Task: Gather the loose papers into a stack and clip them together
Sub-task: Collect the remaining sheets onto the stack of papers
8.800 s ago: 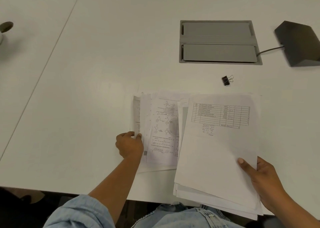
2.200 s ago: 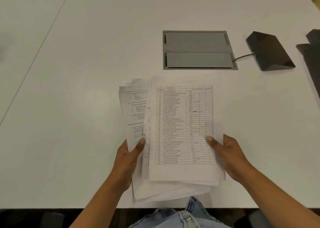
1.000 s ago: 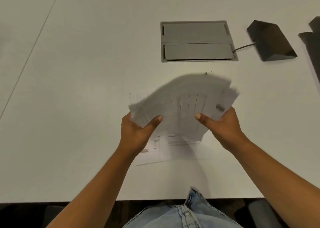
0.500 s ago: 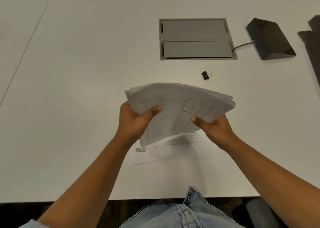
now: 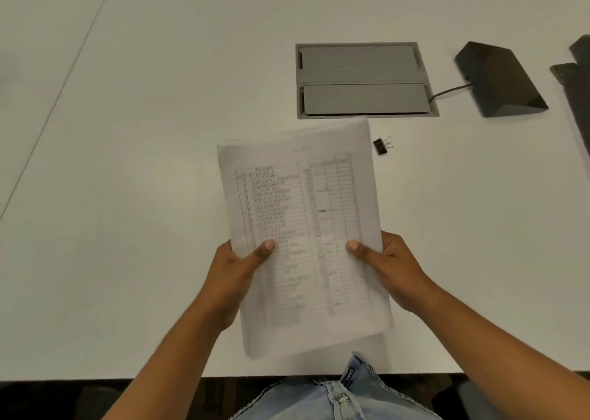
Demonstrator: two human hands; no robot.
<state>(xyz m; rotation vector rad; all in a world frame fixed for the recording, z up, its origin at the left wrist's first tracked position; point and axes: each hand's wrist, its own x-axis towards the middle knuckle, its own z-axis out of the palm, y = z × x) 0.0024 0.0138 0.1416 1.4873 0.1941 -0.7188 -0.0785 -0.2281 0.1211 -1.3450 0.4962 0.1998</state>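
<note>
A stack of papers (image 5: 303, 215) with a printed table on its top sheet is held above the white table (image 5: 143, 164), long side pointing away from me. My left hand (image 5: 236, 269) grips its left edge, thumb on top. My right hand (image 5: 386, 266) grips the right edge the same way. The stack looks motion-blurred. A small black binder clip (image 5: 381, 146) lies on the table just beyond the stack's far right corner. The stack hides whatever lies beneath it on the table.
A grey cable-access hatch (image 5: 364, 81) is set into the table behind the clip. A dark wedge-shaped device (image 5: 498, 81) with a cable sits to its right, and another dark object (image 5: 574, 78) is at the right edge. The table's near edge runs below my hands.
The stack was held crosswise and tilted half a second ago; it now points lengthwise with the top sheet facing me. The sheet that lay on the table under it is out of sight.
</note>
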